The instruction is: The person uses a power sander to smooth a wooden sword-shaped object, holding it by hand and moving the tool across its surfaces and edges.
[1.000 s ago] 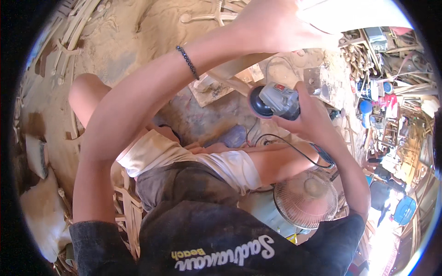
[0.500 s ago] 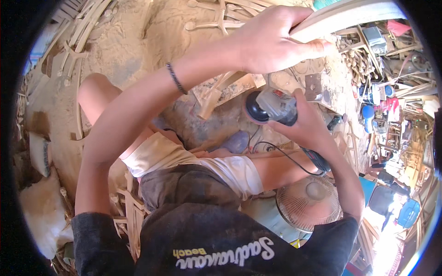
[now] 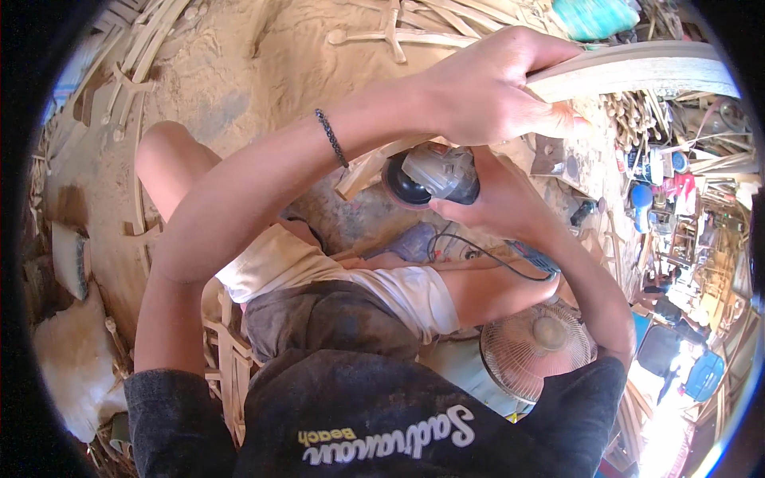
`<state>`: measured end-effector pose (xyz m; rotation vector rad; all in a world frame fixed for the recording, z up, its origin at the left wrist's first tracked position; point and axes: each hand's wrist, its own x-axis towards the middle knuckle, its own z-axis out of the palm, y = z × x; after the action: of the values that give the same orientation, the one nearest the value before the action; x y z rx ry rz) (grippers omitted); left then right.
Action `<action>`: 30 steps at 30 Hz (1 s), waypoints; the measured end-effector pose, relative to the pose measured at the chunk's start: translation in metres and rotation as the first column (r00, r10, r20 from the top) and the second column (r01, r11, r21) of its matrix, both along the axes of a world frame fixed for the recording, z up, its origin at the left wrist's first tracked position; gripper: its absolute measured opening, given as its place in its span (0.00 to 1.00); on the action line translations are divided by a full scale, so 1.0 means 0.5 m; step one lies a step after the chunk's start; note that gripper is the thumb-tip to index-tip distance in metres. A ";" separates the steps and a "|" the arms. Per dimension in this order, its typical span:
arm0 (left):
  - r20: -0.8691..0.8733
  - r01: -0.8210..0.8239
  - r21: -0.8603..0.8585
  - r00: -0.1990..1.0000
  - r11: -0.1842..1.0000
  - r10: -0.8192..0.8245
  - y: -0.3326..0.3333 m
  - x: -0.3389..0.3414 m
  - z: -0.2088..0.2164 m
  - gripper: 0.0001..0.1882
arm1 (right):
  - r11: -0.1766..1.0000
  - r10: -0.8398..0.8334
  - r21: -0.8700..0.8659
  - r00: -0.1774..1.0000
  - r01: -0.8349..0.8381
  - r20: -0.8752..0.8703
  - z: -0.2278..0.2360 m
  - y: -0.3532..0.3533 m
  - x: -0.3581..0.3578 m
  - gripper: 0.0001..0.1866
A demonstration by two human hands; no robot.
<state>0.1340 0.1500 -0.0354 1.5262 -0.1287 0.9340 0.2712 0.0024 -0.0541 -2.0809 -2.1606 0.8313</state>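
My left hand [image 3: 498, 89] reaches across to the upper right, its fingers closed around one end of a long, pale wooden piece [image 3: 637, 70]. The piece runs off towards the right rim, and its far end is hard to make out. Below that hand, my right hand [image 3: 502, 195] grips the body of a grey angle grinder [image 3: 442, 174]. A round black pad [image 3: 405, 182] faces left on the grinder, apart from the wood. My left hand and wrist hide part of the grinder's top. A dark cable [image 3: 494, 253] loops beneath my right forearm.
A wooden block [image 3: 362, 177] sits on the ground left of the grinder. Sword-shaped wooden pieces [image 3: 394, 36] lie on the dusty floor [image 3: 215, 72] ahead. A caged fan [image 3: 538, 346] stands by my right leg. Stacked sticks [image 3: 629, 115] and clutter fill the right side.
My right hand has carried the grinder left and slightly away from me. My left hand, with the wooden piece, has shifted right and a little nearer.
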 end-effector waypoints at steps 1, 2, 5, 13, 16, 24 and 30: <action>-0.005 -0.007 0.009 1.000 1.000 0.007 0.002 0.002 -0.001 0.18 | 1.000 0.013 0.005 1.000 -0.013 0.008 -0.001 0.002 0.000 0.48; -0.013 -0.015 0.022 1.000 1.000 0.015 0.001 0.002 0.001 0.18 | 1.000 0.028 0.013 1.000 -0.028 0.003 -0.002 0.002 0.001 0.48; 0.002 -0.027 0.021 1.000 0.999 0.027 0.000 0.003 0.003 0.17 | 1.000 0.024 0.018 1.000 -0.024 -0.017 0.000 0.005 -0.003 0.46; -0.004 -0.030 0.028 1.000 0.999 0.031 0.003 0.012 -0.003 0.18 | 1.000 -0.012 -0.011 0.989 0.014 0.148 0.018 0.020 0.007 0.45; 0.013 -0.069 0.029 0.998 0.997 0.069 0.008 0.014 -0.006 0.17 | 0.998 -0.031 0.054 0.972 0.019 0.231 0.015 0.021 0.007 0.46; 0.050 0.130 -0.004 0.990 0.991 -0.130 0.028 0.026 -0.005 0.18 | 0.998 -0.058 -0.013 0.984 0.061 0.170 0.022 0.013 0.017 0.48; 0.054 0.142 -0.067 0.989 0.988 -0.138 -0.004 -0.007 0.025 0.22 | 0.993 -0.102 0.073 0.970 0.088 0.221 0.007 0.013 0.027 0.49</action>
<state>0.1305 0.1481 -0.0227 1.4111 -0.2330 0.8555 0.2845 0.0090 -0.0505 -2.3253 -2.1354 0.5352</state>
